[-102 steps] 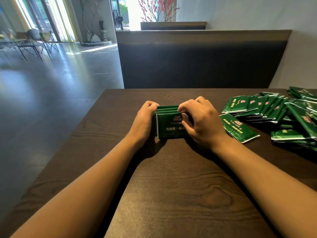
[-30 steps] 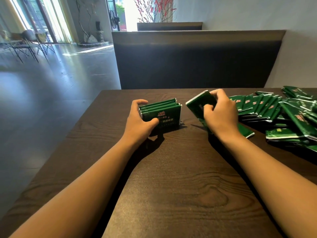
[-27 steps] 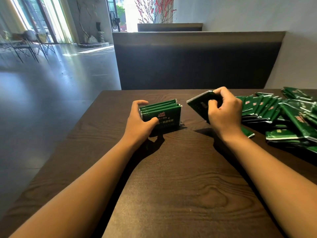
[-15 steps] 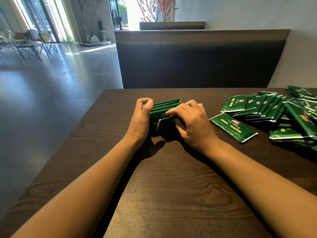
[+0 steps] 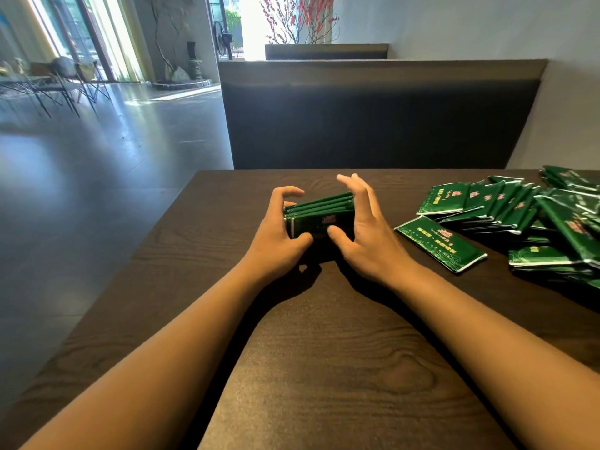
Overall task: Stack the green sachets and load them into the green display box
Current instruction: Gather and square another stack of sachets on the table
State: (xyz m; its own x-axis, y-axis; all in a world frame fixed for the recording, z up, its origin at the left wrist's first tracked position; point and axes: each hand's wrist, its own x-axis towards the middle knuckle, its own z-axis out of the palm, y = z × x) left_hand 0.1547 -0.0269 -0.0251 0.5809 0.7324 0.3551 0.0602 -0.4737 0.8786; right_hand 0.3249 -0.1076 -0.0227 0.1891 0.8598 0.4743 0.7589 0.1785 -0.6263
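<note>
The green sachets (image 5: 441, 242) carry gold and pink print, too small to read.

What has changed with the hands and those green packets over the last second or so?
The right hand carried one sachet from the pile leftward and added it to the stack, then let go; it now rests open against the stack's right side. The left hand kept gripping the stack. The pile and the lone sachet stayed put.
</note>
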